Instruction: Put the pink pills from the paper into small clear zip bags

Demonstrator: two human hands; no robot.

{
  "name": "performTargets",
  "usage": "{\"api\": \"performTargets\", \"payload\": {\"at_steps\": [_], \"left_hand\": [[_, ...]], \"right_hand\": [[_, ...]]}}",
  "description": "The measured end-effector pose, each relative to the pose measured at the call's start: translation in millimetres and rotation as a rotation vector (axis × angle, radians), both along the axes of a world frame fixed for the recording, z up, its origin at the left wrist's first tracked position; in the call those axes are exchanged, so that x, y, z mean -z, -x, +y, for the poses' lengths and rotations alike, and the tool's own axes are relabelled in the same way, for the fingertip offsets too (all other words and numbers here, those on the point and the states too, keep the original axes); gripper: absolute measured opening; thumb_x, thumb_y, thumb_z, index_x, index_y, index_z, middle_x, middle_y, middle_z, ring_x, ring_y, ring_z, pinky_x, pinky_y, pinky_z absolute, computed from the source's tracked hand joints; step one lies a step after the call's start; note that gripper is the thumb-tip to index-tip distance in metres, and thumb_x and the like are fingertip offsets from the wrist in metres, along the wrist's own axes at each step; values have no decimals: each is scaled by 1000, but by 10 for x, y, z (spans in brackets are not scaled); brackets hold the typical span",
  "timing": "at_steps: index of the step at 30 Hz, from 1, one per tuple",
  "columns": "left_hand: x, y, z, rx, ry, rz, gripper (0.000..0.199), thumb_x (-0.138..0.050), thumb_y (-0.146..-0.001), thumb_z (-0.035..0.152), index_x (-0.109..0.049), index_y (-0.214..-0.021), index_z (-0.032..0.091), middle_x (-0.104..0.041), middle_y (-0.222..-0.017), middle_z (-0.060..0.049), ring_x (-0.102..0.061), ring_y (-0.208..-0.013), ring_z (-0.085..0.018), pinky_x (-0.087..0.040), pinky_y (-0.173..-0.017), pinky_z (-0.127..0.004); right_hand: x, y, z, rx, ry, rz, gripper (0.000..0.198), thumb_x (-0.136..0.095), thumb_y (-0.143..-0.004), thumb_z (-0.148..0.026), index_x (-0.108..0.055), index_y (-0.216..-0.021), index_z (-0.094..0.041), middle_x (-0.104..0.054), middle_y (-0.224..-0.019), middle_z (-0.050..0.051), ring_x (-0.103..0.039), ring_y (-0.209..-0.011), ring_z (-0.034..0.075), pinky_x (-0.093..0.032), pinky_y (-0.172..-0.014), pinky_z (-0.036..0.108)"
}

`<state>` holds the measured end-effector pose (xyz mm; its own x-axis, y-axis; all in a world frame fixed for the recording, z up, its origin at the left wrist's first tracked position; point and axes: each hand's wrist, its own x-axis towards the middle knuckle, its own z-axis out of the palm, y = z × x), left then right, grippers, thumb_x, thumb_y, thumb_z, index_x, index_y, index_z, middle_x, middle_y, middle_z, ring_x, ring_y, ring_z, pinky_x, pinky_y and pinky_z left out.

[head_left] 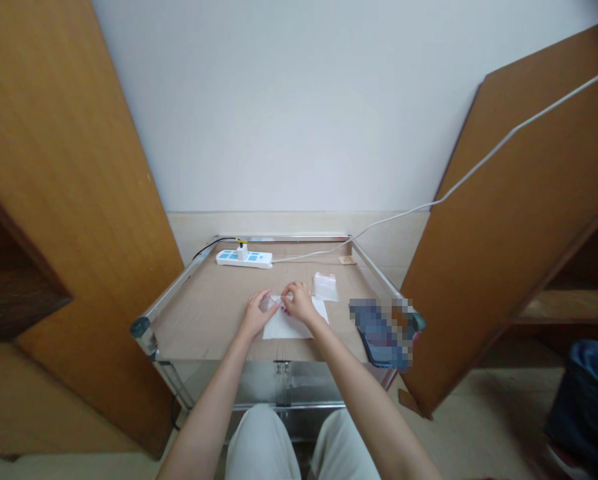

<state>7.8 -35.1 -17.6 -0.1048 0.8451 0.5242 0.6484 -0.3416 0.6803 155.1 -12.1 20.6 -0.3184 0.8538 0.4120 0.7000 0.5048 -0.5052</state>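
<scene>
My left hand (259, 315) and my right hand (297, 303) are close together over a white sheet of paper (283, 328). Between their fingertips is what looks like a small clear plastic bag (275, 299) with a thin red line along it. Both hands are closed in a pinch on it, though the fingers cover much of it. A few tiny dark bits show by the right fingertips, too small to name. Just right of my right hand lies a stack of clear plastic bags (325, 287) with a reddish edge.
A white power strip (243, 259) with a plug in it sits at the table's back left. Its white cable (393, 217) runs off to the upper right. A dark, partly blurred item (379, 340) lies at the right edge. Wooden panels (529, 220) flank the cardboard-covered table (199, 327).
</scene>
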Motion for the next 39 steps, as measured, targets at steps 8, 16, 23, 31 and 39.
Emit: {"api": "performTargets", "payload": {"at_steps": [8, 16, 23, 31, 39], "left_hand": [[-8, -12, -12, 70, 0, -16, 39, -57, -63, 31, -53, -100, 18, -56, -98, -7, -51, -92, -18, -38, -84, -34], [-8, -23, -17, 28, 23, -46, 41, -57, -63, 35, -53, -100, 18, -56, -100, -6, -51, -93, -17, -38, -85, -32], [-45, -32, -44, 53, 29, -39, 41, -56, -64, 34, -52, -102, 17, -56, -101, -6, -50, -93, -16, -37, -85, -32], [-45, -31, -43, 50, 54, -54, 41, -57, -63, 32, -52, -101, 17, -55, -102, -7, -50, -94, -17, -37, -85, -33], [-9, -15, -26, 73, 23, -47, 41, -57, -63, 33, -52, -101, 17, -56, -102, -8, -51, -95, -18, -38, -84, -33]], "right_hand": [[-76, 64, 16, -42, 54, 71, 21, -46, -77, -33, -62, -76, -20, -53, -98, 3, -41, -96, 16, -27, -79, 28], [48, -8, -36, 40, 44, -139, 14, -50, -73, -23, -63, -73, -20, -50, -105, 6, -37, -100, 20, -25, -77, 31], [47, 30, -79, 30, 9, -259, 15, -48, -71, -18, -63, -70, -17, -50, -103, 8, -35, -100, 22, -24, -75, 32], [82, 47, -43, 84, 28, -193, 13, -49, -71, -20, -61, -73, -17, -53, -94, 8, -38, -95, 22, -25, -74, 31], [-30, 64, 34, 80, 70, 156, 17, -50, -72, -32, -62, -73, -20, -54, -95, 4, -43, -93, 18, -29, -76, 29]]}}
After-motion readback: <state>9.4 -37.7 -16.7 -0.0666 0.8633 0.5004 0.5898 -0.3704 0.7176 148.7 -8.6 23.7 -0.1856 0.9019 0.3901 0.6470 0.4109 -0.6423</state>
